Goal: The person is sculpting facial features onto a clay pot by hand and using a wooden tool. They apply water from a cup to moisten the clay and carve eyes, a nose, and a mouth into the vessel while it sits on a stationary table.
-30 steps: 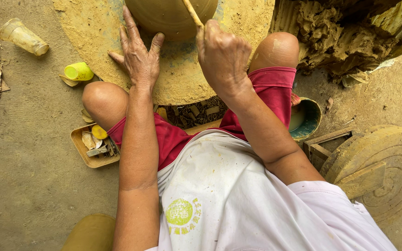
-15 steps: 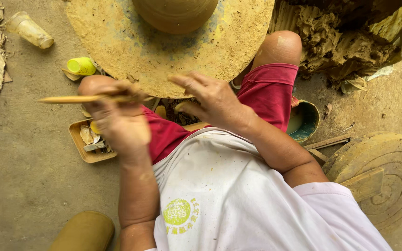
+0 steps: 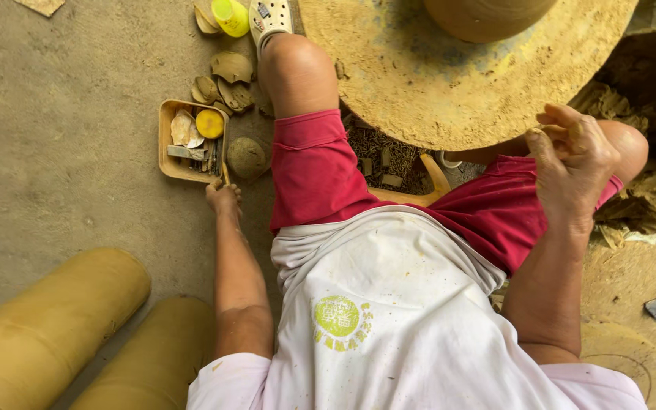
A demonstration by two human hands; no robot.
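Note:
My left hand [image 3: 223, 197] reaches down to the floor at the near right corner of a small wooden tray [image 3: 165, 144]. Its fingers are curled around the end of a thin wooden stick [image 3: 225, 174], which points into the tray. The tray holds shells, small tools and a round yellow lid [image 3: 209, 123]. My right hand [image 3: 572, 161] rests on my right knee with loosely bent fingers and nothing in it. It sits just below the rim of a big clay-coated wheel [image 3: 419, 91]. A round clay pot [image 3: 487, 17] stands on the wheel at the top edge.
A clay ball [image 3: 246, 157] lies beside the tray, with clay shards [image 3: 229, 72] beyond it. A yellow bottle [image 3: 231, 15] and a white shoe [image 3: 269, 17] are at the top. Two tan clay cylinders [image 3: 47, 326] lie at the bottom left. Clay scraps [image 3: 654, 190] are piled at the right.
The stick went from my right hand at the pot into my left hand, which has now carried it down to the tray. My right hand has dropped onto my knee.

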